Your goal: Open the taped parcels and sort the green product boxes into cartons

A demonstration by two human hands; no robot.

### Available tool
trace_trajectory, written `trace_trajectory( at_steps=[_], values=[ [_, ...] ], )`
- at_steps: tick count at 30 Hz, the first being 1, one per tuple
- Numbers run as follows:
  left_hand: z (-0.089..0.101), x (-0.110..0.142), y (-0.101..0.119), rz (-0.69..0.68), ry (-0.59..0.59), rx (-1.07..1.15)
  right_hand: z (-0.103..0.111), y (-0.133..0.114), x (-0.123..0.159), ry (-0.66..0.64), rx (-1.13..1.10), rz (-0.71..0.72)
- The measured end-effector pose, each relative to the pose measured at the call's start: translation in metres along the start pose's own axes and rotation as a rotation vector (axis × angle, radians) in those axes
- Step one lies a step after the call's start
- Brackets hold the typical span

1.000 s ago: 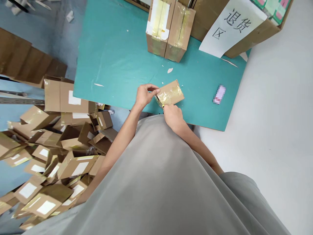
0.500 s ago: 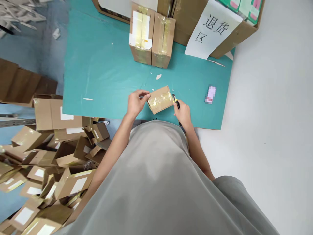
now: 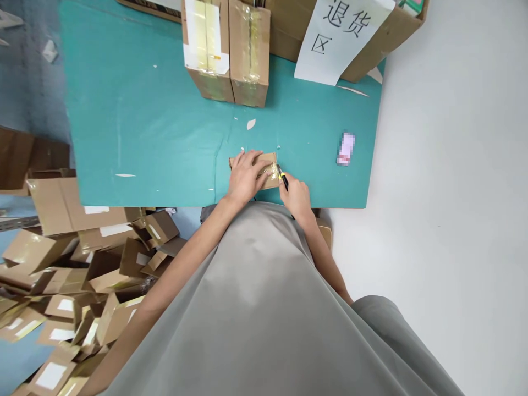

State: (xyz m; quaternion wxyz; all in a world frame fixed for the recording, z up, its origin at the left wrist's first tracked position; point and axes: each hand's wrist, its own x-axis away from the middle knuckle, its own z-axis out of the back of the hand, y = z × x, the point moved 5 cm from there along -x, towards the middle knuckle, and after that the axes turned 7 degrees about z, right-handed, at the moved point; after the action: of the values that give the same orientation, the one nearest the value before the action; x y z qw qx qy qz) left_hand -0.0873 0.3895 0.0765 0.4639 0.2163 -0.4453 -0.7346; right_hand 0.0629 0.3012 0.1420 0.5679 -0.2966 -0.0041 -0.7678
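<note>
A small taped cardboard box (image 3: 268, 168) lies on the teal table (image 3: 165, 137) near its front edge. My left hand (image 3: 245, 176) rests flat on top of the box, fingers stretched over it and pressing it down. My right hand (image 3: 296, 197) is closed round a yellow-and-black utility knife (image 3: 283, 179), whose tip touches the box's right end.
Two taller taped boxes (image 3: 226, 49) stand at the back of the table beside a big carton with a white paper sign (image 3: 338, 33). A small pink-white item (image 3: 345, 148) lies at the right. Many opened cardboard boxes (image 3: 74, 264) are heaped on the floor at the left.
The box has been turned and laid flatter. My left hand moved from pinching its left end to lying on top. My right hand brought the knife to the box's right end.
</note>
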Motion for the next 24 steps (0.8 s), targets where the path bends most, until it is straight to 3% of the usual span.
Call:
trace_trajectory(
  at_steps=[8,24],
  values=[
    [0.000,0.002,0.001,-0.025,-0.026,-0.173,0.009,-0.019,0.008,-0.056,0.083,-0.030],
    [-0.001,0.009,-0.005,-0.072,0.021,-0.219,0.005,-0.031,0.003,-0.073,0.087,-0.120]
  ],
)
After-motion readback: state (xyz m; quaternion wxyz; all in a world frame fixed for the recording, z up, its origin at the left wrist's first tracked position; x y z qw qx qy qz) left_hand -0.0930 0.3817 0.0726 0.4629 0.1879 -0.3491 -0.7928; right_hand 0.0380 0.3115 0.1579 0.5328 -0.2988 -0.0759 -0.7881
